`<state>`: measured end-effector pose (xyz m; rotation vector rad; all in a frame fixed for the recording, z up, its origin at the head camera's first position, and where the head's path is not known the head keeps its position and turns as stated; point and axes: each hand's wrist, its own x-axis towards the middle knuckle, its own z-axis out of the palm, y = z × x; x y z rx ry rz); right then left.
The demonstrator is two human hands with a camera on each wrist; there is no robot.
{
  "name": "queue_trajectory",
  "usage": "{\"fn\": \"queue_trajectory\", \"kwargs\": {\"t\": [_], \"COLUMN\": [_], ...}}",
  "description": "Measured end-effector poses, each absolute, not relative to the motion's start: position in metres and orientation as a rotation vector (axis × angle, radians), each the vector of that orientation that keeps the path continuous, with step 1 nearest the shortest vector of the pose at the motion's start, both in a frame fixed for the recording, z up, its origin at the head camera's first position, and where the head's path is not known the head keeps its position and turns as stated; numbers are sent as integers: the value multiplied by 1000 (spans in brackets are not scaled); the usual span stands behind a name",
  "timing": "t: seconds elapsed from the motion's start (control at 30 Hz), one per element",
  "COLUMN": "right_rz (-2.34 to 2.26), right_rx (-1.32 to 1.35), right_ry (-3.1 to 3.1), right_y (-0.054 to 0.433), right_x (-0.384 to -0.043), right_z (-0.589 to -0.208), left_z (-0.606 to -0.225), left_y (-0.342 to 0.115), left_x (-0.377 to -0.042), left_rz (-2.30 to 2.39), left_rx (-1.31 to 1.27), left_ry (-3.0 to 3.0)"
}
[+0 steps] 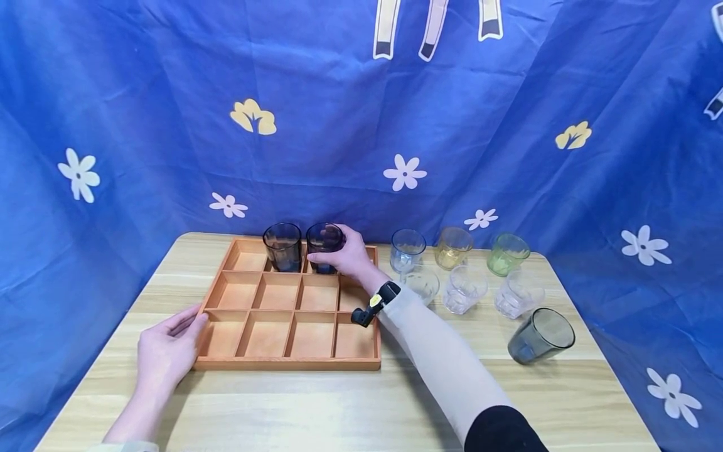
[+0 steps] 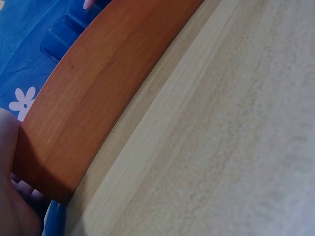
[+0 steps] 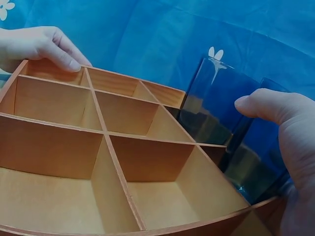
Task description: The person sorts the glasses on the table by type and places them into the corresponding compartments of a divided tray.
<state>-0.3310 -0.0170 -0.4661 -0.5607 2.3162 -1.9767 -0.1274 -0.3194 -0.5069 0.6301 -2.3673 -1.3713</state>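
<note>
A divided wooden tray (image 1: 288, 364) lies on the table, and my left hand (image 1: 166, 348) grips its left side, thumb at the rim. My right hand (image 1: 353, 254) holds a dark tinted glass (image 1: 324, 235) upright at the third back-row compartment, thumb across its near side. To its left a second dark glass (image 1: 283, 248) stands in the second back-row compartment. In the right wrist view the held glass (image 3: 256, 162) sits close beside the other dark glass (image 3: 209, 105). The left wrist view shows the tray's outer wall (image 2: 98, 83) against my fingers.
Right of the tray stand blue (image 1: 408, 251), amber (image 1: 454, 248) and green (image 1: 507, 254) tinted glasses in a back row. Several clear glasses, one (image 1: 464, 290) in the middle, stand before them. A grey tinted glass (image 1: 539, 336) stands nearer the right edge. A blue curtain (image 1: 333, 138) hangs behind.
</note>
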Motion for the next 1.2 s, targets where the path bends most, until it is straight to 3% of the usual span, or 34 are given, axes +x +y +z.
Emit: {"fn": "queue_trajectory", "kwargs": {"t": [0.73, 1.2], "right_rz": [-1836, -1757], "right_rx": [-671, -691], "right_ry": [2352, 2365], "right_y": [-8, 32], "right_x": [-329, -315], "right_z": [-467, -434], "left_z": [-506, -506], "left_y": [-318, -318], "left_x": [-126, -127], "left_rz": [-1347, -1364], "left_rx": [593, 628], "left_ry": [-2351, -2350]}}
